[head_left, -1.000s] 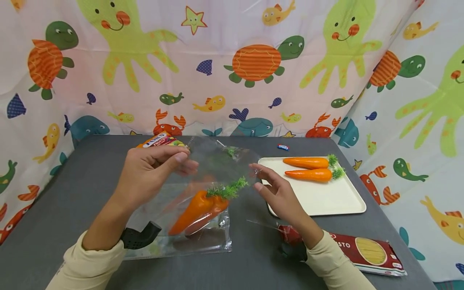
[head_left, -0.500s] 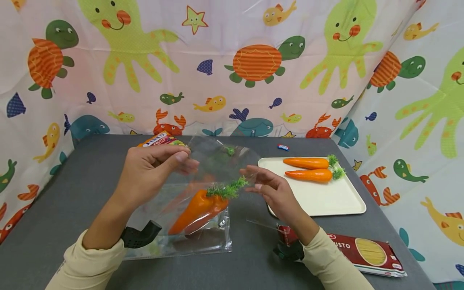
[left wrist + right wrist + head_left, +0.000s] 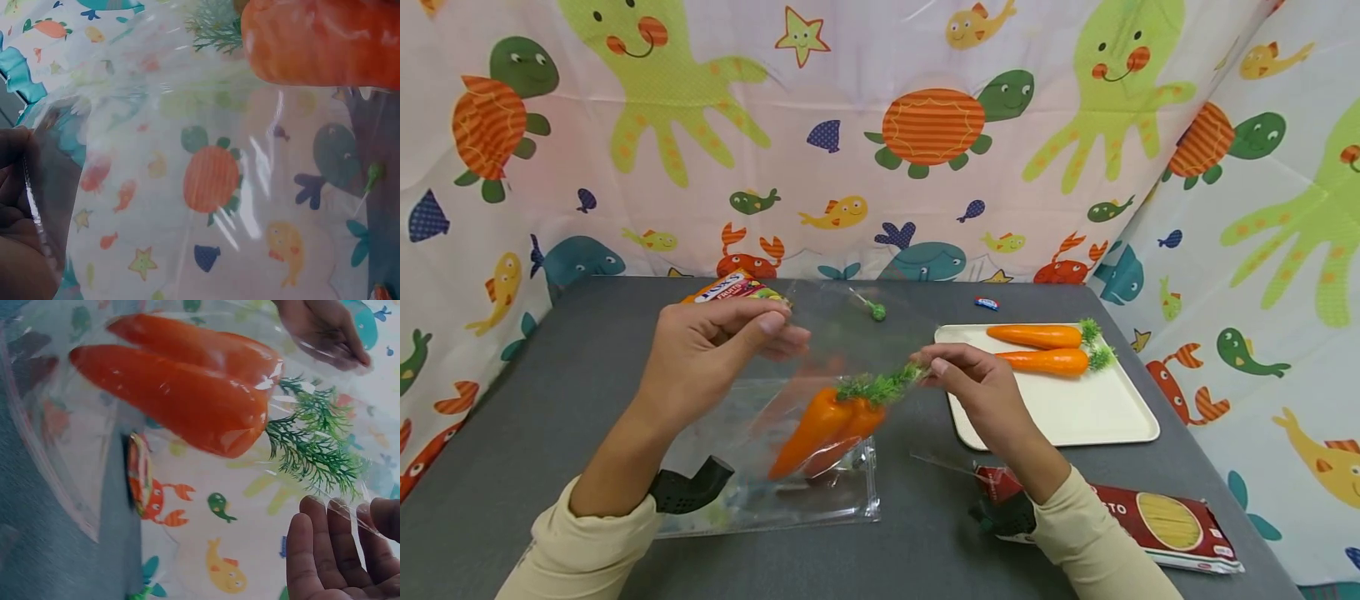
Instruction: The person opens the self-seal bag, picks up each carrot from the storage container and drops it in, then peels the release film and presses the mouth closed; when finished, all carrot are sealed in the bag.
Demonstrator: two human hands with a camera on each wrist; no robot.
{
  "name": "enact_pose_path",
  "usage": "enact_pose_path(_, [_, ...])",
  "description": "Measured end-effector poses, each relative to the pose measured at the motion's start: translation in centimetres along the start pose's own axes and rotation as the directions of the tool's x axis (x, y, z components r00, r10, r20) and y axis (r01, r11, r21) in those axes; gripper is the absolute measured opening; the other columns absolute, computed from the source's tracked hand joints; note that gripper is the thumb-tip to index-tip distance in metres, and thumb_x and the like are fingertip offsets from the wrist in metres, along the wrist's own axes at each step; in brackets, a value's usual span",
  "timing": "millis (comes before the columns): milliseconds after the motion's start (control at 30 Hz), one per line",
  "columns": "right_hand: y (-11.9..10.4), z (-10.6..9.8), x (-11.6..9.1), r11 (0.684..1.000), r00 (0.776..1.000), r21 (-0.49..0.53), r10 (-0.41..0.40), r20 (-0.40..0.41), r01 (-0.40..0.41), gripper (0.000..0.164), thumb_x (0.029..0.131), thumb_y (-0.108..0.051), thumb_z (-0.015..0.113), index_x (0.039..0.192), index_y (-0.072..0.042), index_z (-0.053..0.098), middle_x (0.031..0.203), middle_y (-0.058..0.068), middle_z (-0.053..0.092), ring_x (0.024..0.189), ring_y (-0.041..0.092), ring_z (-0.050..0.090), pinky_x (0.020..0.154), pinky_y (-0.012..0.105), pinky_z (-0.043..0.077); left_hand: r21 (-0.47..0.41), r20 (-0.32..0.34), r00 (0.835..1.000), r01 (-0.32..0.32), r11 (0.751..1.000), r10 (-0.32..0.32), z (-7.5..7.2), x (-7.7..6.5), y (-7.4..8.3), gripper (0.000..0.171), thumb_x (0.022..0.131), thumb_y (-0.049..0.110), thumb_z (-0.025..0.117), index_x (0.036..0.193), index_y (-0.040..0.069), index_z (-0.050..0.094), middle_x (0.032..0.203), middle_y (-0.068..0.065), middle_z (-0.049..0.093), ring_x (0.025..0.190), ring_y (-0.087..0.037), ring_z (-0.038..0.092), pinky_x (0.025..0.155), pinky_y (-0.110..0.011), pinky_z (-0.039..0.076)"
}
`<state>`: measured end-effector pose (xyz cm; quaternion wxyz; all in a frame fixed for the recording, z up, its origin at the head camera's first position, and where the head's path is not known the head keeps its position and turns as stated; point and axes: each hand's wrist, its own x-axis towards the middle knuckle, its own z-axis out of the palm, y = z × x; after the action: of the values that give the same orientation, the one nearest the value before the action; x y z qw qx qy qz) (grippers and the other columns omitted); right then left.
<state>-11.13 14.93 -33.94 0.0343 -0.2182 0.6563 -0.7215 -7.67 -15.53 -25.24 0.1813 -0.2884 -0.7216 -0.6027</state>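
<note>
A clear plastic bag with two orange carrots inside hangs between my hands, their green tops toward the right. My left hand pinches the bag's upper left edge between thumb and fingers. With thumb and fingertips my right hand pinches the bag's film right at the tips of the carrot greens. In the right wrist view, clear film crosses the fingers of that hand. Underneath, a flat clear zip bag lies on the grey table, partly hidden by the raised bag.
To the right, a cream tray bears two more carrots. A red pasta pack lies partly under my right forearm. At the back are a green lollipop, a small blue wrapped sweet and a Fox's Fruits packet.
My right hand has shifted its grip along the bag to the tips of the greens. The bagged carrots have swung slightly right and up. The left hand stays in place.
</note>
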Motion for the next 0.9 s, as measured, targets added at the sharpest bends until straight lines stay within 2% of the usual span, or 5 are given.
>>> enact_pose_path(267, [-1.8, -1.0, 0.1, 0.993, 0.997, -0.093, -0.079, 0.002, 0.079, 0.022, 0.1, -0.008, 0.055, 0.115, 0.003, 0.067, 0.12, 0.009, 0.067, 0.118, 0.026, 0.057, 0.096, 0.037, 0.049, -0.086, -0.012, 1.0, 0.007, 0.996, -0.008, -0.3, -0.2, -0.2, 0.02, 0.091, -0.01, 0.06, 0.107, -0.003, 0.072, 0.087, -0.014, 0.073, 0.079, -0.024, 0.072, 0.075, -0.031, 0.057])
enact_pose_path(433, [-3.2, -1.3, -0.2, 0.972, 0.99, -0.191, -0.137, 0.005, 0.136, 0.021, 0.099, -0.008, 0.057, 0.112, 0.004, 0.068, 0.11, 0.008, 0.07, 0.103, 0.025, 0.063, 0.092, 0.036, 0.052, -0.138, -0.032, 0.999, 0.002, 0.99, -0.006, -0.4, -0.4, -0.6, 0.019, 0.092, -0.011, 0.058, 0.107, -0.006, 0.069, 0.088, -0.016, 0.072, 0.081, -0.025, 0.072, 0.076, -0.033, 0.057])
enact_pose_path(600, [-4.3, -1.8, -0.5, 0.952, 0.979, -0.231, -0.203, 0.007, 0.2, 0.018, 0.097, -0.003, 0.059, 0.109, 0.006, 0.069, 0.103, 0.007, 0.072, 0.089, 0.022, 0.067, 0.086, 0.033, 0.055, -0.198, -0.052, 0.999, -0.005, 0.98, -0.005, -0.3, -0.9, -1.2, 0.019, 0.094, -0.012, 0.055, 0.109, -0.01, 0.066, 0.093, -0.019, 0.072, 0.082, -0.027, 0.072, 0.077, -0.035, 0.057])
enact_pose_path(767, [-4.8, -2.3, -0.6, 0.94, 0.968, -0.24, -0.249, 0.004, 0.243, 0.016, 0.095, 0.002, 0.059, 0.107, 0.008, 0.069, 0.097, 0.006, 0.073, 0.082, 0.02, 0.066, 0.081, 0.03, 0.056, -0.171, -0.058, 0.996, 0.052, 0.984, -0.063, -0.3, -1.3, -1.7, 0.019, 0.095, -0.008, 0.056, 0.111, -0.008, 0.066, 0.093, -0.017, 0.073, 0.078, -0.028, 0.072, 0.074, -0.037, 0.057])
enact_pose_path(900, [-5.0, -2.3, -0.6, 0.938, 0.965, -0.228, -0.261, 0.027, 0.26, 0.017, 0.094, 0.003, 0.06, 0.107, 0.012, 0.067, 0.097, 0.008, 0.073, 0.082, 0.022, 0.068, 0.076, 0.034, 0.058, -0.165, -0.035, 0.996, 0.072, 0.984, -0.078, -0.3, -1.5, -2.0, 0.019, 0.095, -0.007, 0.056, 0.112, -0.009, 0.065, 0.091, -0.017, 0.073, 0.076, -0.028, 0.072, 0.07, -0.037, 0.058])
